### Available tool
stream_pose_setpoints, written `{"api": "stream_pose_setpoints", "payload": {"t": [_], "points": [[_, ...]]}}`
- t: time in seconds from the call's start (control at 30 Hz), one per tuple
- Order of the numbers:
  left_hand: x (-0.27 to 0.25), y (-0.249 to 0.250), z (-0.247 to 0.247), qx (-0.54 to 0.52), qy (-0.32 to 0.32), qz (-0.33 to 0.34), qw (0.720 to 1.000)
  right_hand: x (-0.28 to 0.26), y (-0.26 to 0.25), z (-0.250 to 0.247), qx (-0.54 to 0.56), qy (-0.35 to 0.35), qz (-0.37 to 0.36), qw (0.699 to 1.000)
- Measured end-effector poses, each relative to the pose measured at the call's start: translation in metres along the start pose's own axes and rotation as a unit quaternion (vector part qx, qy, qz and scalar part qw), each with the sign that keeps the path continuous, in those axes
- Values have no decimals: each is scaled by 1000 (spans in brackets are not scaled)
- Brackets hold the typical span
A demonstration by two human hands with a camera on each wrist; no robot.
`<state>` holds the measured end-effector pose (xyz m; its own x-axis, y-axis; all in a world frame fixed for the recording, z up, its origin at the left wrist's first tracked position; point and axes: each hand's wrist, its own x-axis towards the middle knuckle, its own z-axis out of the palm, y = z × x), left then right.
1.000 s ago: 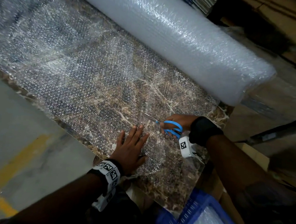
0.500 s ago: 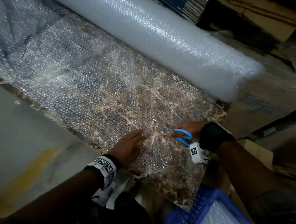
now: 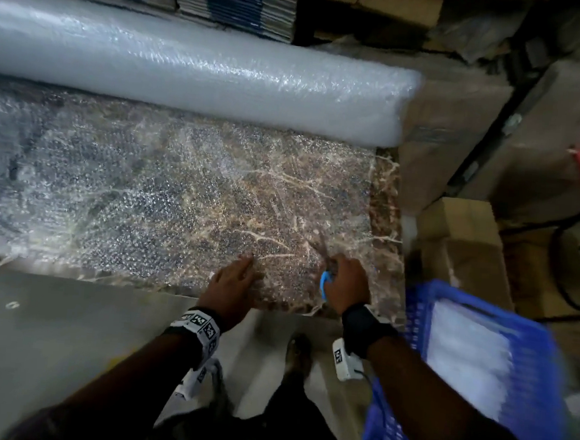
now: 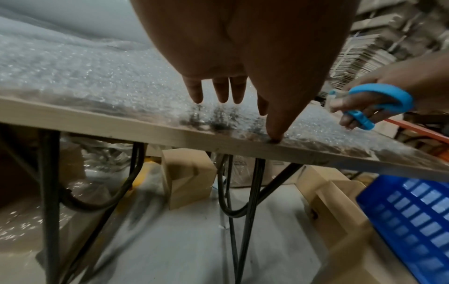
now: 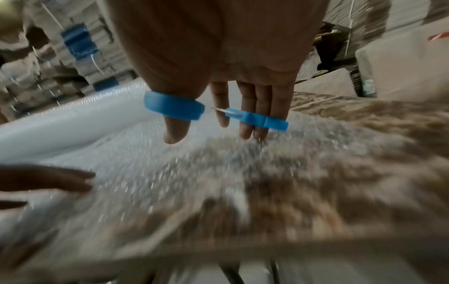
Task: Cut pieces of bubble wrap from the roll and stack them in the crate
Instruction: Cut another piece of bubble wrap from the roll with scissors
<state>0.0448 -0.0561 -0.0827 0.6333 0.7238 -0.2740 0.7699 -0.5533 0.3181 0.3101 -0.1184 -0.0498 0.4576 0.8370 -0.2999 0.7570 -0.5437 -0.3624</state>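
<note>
Cardboard boxes point(image 3: 464, 252) beside marbled table point(image 3: 386, 199)

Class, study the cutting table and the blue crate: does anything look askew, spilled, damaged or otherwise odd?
Nothing stands out. The bubble wrap sheet lies flat on the marbled table below the roll. The left hand lies on it, the right hand holds blue scissors, and cut pieces sit inside the crate.
</note>
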Motion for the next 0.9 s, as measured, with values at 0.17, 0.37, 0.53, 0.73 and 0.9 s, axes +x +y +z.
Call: {"api": "stream_pose_setpoints", "payload": {"t": [0.17, 0.37, 0.53, 0.73, 0.9], "points": [[-9, -14, -4, 8, -22, 78, 997, -32, -2, 17, -54, 58, -5, 997], [-21, -24, -11, -18, -19, 129, 991, -44, 15, 16, -70, 72, 45, 994], [-27, -29, -12, -30, 11, 159, 987, -57, 6, 16, -44, 100, 77, 991], [-31, -33, -7, -25, 14, 155, 987, -81, -5, 39, -23, 88, 33, 995], [-32, -34, -11, -29, 21, 157, 987, -92, -3, 47, -58, 79, 67, 993]]}}
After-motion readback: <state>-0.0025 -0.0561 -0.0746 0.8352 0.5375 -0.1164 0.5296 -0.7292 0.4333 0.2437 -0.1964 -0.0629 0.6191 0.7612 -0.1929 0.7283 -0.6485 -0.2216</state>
